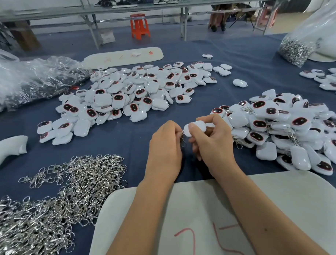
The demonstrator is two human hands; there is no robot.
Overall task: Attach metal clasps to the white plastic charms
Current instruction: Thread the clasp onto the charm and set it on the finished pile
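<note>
1. One clasp heap lies at the table's near left.
2. One charm pile sits beyond it, too many to count.
3. Left hand pinches one clasp.
4. Right hand grips one charm, touching that clasp.
5. A second pile, some charms with clasps, lies right.
</note>
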